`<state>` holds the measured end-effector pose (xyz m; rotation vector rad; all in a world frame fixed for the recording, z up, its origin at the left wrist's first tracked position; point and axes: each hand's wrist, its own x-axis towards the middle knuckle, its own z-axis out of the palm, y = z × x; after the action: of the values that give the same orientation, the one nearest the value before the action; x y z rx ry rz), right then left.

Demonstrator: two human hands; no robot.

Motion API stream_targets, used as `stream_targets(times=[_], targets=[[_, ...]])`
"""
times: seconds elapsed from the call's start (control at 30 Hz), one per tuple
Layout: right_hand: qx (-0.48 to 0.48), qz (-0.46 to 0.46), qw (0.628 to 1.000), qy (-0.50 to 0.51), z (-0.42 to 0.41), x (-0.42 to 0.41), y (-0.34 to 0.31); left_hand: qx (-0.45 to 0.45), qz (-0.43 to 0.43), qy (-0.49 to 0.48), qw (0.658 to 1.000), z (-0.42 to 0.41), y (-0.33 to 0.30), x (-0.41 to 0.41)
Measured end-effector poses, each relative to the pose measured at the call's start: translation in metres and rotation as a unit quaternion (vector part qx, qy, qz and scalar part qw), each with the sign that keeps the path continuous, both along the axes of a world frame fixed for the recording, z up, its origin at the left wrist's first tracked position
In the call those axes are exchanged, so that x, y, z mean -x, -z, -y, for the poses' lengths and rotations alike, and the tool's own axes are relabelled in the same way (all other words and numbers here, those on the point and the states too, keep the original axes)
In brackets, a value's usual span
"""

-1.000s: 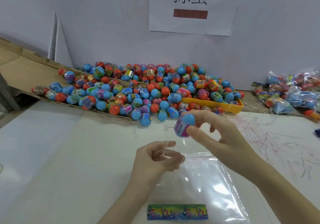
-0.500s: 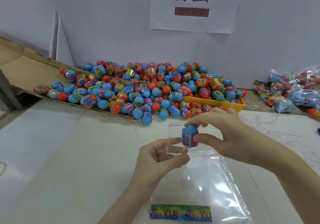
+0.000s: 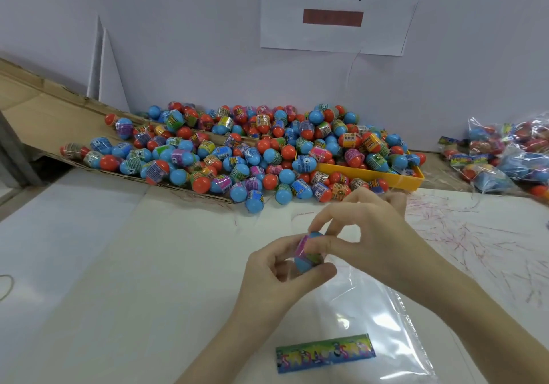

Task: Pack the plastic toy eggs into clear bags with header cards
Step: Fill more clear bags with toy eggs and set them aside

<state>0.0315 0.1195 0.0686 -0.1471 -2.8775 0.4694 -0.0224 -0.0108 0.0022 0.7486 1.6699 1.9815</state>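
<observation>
Egg [image 3: 309,253], blue with a pink wrap, sits between both hands just above the mouth of the clear bag [image 3: 371,318] lying on the white table [image 3: 118,265]. Right hand [image 3: 368,235] pinches its top with thumb and forefinger; left hand [image 3: 276,273] curls its fingers round the bag's mouth and the egg's underside. Header card [image 3: 325,352] lies at the bag's near end. Egg pile [image 3: 252,152] spreads behind.

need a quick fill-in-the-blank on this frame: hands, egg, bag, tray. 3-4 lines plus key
1. The egg pinched between the left hand and right hand has a ____ plastic shell.
2. The header card lies at the ____ end of the clear bag.
3. The tray under the right part of the egg pile is ____.
4. Finished bags lie at the far ____ of the table.

Missing words: blue; near; yellow; right
</observation>
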Motion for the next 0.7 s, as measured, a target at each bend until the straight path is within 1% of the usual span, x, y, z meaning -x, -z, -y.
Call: stream_targets(times=[0.07,0.13,0.3,0.37,0.53,0.63,0.7], targets=[[0.011,-0.002,1.0,-0.013,-0.002,0.0,0.003,-0.002,0.018,-0.001,1.0,0.0,0.002,0.001],[0.027,0.014,0.999,-0.029,-0.004,-0.002,0.004,0.001,0.041,0.0,0.999,-0.001,0.003,0.004],[0.083,0.1,0.988,-0.081,-0.008,-0.009,0.009,0.032,0.055,0.042,0.997,0.0,0.005,0.006],[0.094,0.117,0.984,-0.097,-0.009,-0.01,0.011,0.039,0.058,0.063,0.996,0.0,0.005,0.005],[0.112,0.106,0.982,-0.107,-0.006,-0.009,0.02,0.056,0.071,0.066,0.994,-0.001,0.01,0.003],[0.099,0.1,0.985,-0.099,-0.009,-0.006,0.025,0.051,0.132,0.088,0.986,0.0,0.013,0.007],[0.096,0.107,0.985,-0.099,-0.012,-0.005,0.027,0.093,0.136,0.107,0.981,0.001,0.015,0.011]])
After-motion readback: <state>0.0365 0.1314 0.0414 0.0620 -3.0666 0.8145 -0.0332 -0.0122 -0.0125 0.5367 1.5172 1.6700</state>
